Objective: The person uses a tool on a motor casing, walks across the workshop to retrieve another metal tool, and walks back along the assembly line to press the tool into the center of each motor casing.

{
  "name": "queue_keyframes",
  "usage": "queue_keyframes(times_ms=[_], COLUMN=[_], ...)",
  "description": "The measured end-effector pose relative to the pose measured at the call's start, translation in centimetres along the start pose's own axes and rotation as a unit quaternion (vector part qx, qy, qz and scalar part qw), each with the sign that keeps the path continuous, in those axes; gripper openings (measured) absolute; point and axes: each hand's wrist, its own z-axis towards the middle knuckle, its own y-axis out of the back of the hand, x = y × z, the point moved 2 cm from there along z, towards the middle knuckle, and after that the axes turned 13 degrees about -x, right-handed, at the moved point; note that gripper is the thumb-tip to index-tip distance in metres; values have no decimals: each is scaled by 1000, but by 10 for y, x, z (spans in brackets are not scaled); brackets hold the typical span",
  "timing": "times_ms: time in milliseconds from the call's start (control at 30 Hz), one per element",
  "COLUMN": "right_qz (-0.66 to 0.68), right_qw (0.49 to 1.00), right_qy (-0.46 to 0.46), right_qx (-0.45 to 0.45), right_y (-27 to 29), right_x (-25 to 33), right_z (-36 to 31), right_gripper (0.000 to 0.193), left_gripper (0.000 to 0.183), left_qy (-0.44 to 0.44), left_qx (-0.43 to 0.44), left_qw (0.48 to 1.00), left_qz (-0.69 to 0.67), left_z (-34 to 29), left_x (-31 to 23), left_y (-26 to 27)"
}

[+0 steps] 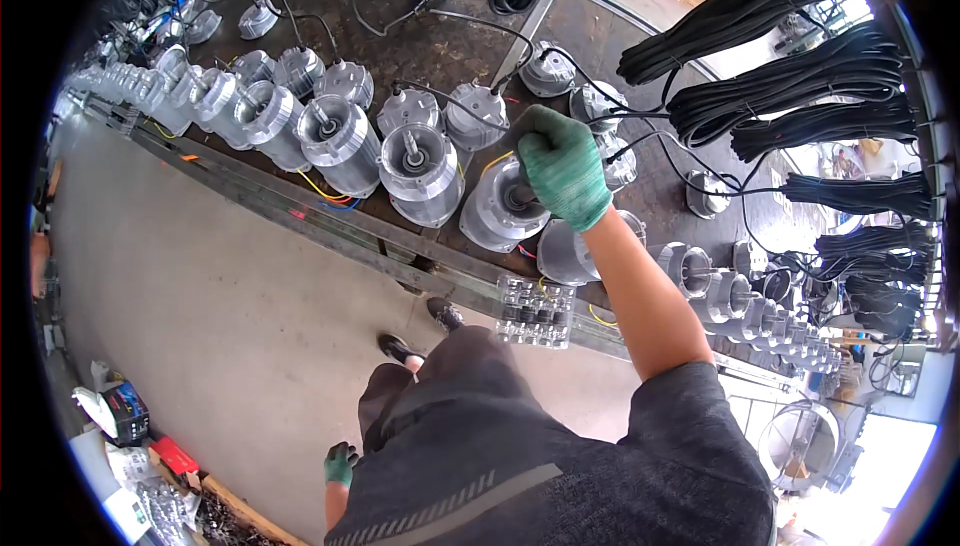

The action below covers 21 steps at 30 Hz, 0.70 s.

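Note:
My right hand [566,168], in a green glove with dark fingers, is raised over the bench with its fingers curled closed. What they hold, if anything, is hidden under the hand. Just beside it lies a silver motor housing [490,214], tilted, its middle partly covered by my hand. To the left stands another motor housing [420,186] with its shaft up. Behind them are silver end caps [474,116] with black cables attached. My left hand [341,462], also gloved, hangs low at my side, away from the bench, fingers loosely apart with nothing seen in them.
Rows of motor housings [335,146] line the front of the dark bench [590,31]. Bundled black cables [790,86] hang on the right. A clear tray of small metal parts [535,313] sits at the bench edge. Boxes and bags [125,411] stand at lower left.

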Motion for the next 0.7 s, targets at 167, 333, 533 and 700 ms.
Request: queue_keyframes(times_ms=[167,333,533,700], right_qz=[34,-17,25,68], right_qw=[998,998,995,992], right_qy=[-54,-10,-70,-15], right_qx=[6,-66,-70,-104], right_y=[-3,-13,-11,1], right_x=[3,-5,12,88], right_z=[11,5,4,13], right_gripper=[20,20,19,21], left_gripper=[31,31,31,30], left_qy=[-173,-9,-28,-37], left_qx=[2,63,43,37], left_qw=[944,995,993,996], left_qz=[281,79,110,74], left_z=[66,70,58,62], left_x=[-2,-70,-160,-159], left_y=[14,1,-2,-3])
